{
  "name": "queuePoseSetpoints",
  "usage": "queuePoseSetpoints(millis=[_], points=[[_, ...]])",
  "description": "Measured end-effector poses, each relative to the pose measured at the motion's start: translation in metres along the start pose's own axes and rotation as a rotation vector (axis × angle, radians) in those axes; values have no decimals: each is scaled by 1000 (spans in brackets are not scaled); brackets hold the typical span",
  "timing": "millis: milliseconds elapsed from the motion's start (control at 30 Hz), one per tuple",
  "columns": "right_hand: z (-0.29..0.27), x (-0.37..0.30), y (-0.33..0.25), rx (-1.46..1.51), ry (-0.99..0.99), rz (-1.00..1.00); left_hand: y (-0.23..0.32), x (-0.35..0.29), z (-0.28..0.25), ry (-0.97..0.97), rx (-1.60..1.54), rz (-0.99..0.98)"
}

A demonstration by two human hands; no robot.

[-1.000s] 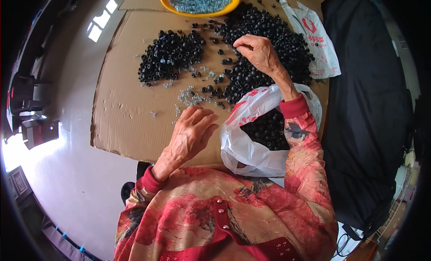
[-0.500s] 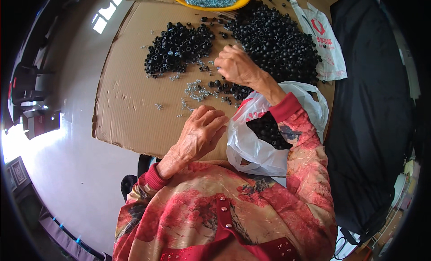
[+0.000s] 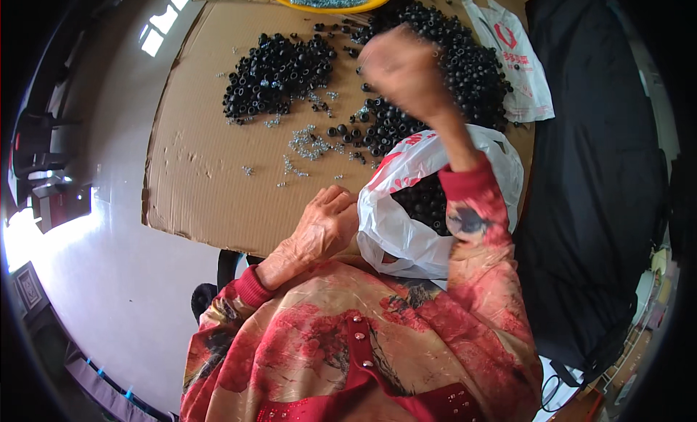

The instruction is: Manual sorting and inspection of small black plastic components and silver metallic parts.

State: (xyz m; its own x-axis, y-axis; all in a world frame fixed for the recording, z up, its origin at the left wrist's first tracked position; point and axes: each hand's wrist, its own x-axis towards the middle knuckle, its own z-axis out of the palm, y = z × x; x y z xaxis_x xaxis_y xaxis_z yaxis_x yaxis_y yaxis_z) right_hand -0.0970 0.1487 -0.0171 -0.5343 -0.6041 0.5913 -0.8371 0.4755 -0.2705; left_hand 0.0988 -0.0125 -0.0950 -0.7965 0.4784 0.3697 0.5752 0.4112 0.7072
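My right hand [image 3: 406, 74], smeared by motion, hovers over the large pile of small round black hollow pieces [image 3: 465, 74]; its fingers cannot be made out. My left hand [image 3: 327, 222] is by the cardboard's near edge, beside the left rim of a white plastic bag [image 3: 377, 230]. Its fingers are curled together, and whatever they hold, if anything, is hidden. More black pieces [image 3: 425, 204] lie inside the open bag, under my right forearm. A smaller pile of black pieces [image 3: 276, 77] sits to the left. Tiny silvery pieces [image 3: 308, 142] are scattered between the piles and my left hand.
At the far edge stands a yellow bowl [image 3: 330, 8] full of tiny silvery-blue pieces. A flattened white bag with red print [image 3: 526, 81] lies at the right of the cardboard sheet [image 3: 196, 146]. Black fabric [image 3: 595, 204] covers something further right.
My right hand has risen and moved slightly right, over the large pile, blurring as it goes. My left hand has shifted slightly down, its fingers more curled. The view has shifted a little.
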Motion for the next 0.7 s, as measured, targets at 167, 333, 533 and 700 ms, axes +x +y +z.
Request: queuePoseSetpoints(millis=[167, 333, 533, 700], points=[[14, -44, 11, 19, -186, 90, -8, -8, 13, -44, -7, -21], [22, -48, 9, -28, -396, 56, -14, -2, 6, -55, -3, -10], [33, -54, 4, -175, -499, -48, -10, 0, 8, -38, -7, -23], [28, -43, 8, -39, -400, -6, -14, 0, 6, -35, -21, 5]])
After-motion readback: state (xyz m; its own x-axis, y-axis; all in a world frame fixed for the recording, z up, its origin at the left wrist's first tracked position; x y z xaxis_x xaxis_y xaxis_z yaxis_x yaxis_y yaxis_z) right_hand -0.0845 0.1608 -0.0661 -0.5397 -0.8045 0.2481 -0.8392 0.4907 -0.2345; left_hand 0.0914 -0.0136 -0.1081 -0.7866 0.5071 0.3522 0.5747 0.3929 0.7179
